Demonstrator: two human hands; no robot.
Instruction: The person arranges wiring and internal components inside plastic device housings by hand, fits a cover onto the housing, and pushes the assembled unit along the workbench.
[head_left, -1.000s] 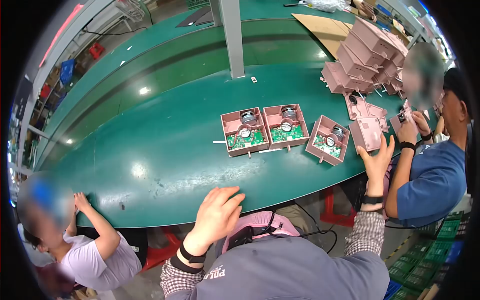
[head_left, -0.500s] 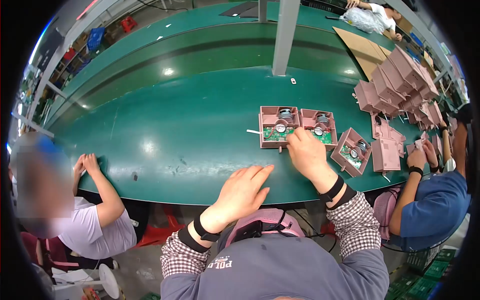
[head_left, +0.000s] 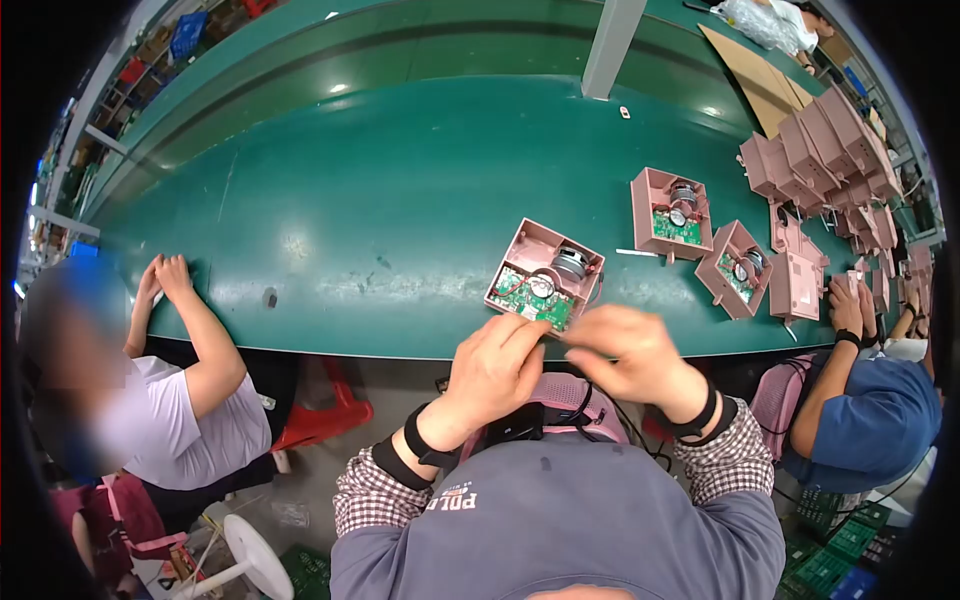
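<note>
An open pink plastic housing sits turned at an angle on the table near its front edge. Inside are a green circuit board, a round speaker-like part and a smaller round white-faced part. My left hand is closed on the front wall of this housing. Beside its front right corner is my right hand, fingers bent and slightly blurred; whether they grip anything is unclear. Two similar open housings, one upright and one tilted, stand to the right.
A stack of pink housings rises at the right, with more pink parts before it. A white strip and a small white piece lie on the green table. Co-workers sit left and right. A post stands behind.
One housing has come away from the one beside it, toward me and turned at an angle. My left hand has moved from the bare table onto it. The view has shifted too.
</note>
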